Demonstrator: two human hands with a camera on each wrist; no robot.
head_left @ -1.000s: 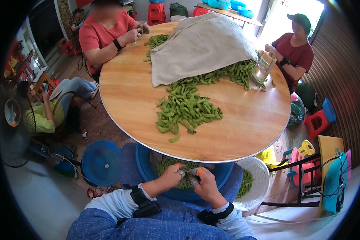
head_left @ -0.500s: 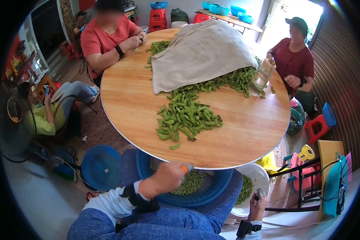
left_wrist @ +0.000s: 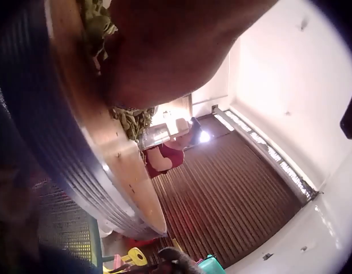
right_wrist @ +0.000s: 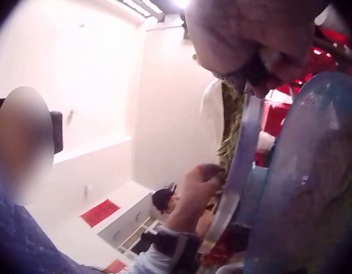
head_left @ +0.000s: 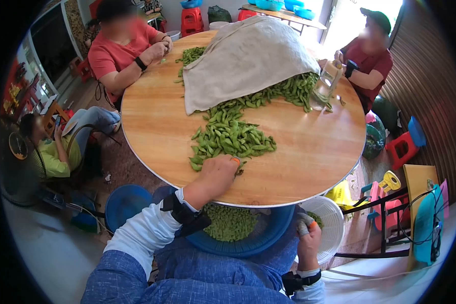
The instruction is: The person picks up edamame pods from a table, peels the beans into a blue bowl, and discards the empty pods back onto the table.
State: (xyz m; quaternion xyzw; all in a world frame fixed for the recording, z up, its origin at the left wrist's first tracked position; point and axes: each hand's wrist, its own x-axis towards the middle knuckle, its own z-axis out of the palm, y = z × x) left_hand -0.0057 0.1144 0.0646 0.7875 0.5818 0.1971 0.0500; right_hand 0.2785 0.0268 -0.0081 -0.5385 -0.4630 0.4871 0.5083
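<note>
My left hand point(head_left: 218, 175) lies over the near edge of a heap of green soybean pods point(head_left: 233, 137) on the round table. An orange cover shows on one digit; the other fingers are hidden under the hand, so I cannot tell what they hold. The right wrist view also shows this hand point(right_wrist: 193, 191) at the pods. My right hand point(head_left: 308, 243), with grey wraps and an orange band on its digits, hovers over the left rim of a white basket point(head_left: 334, 228). Its fingers are loosely bent with nothing visible between them. Shelled green beans point(head_left: 230, 223) fill a blue basin point(head_left: 271, 230) at my lap.
A pale cloth point(head_left: 253, 61) covers a larger pod heap on the wooden table point(head_left: 157, 126). A clear bottle point(head_left: 325, 86) stands at its right. Two people sit across the table, another at far left. A blue tub point(head_left: 126, 205) is on the floor.
My left hand has gone from over the basin up to the pods on the table. My right hand parted from it, went out over the white basket, then came slightly back leftward.
</note>
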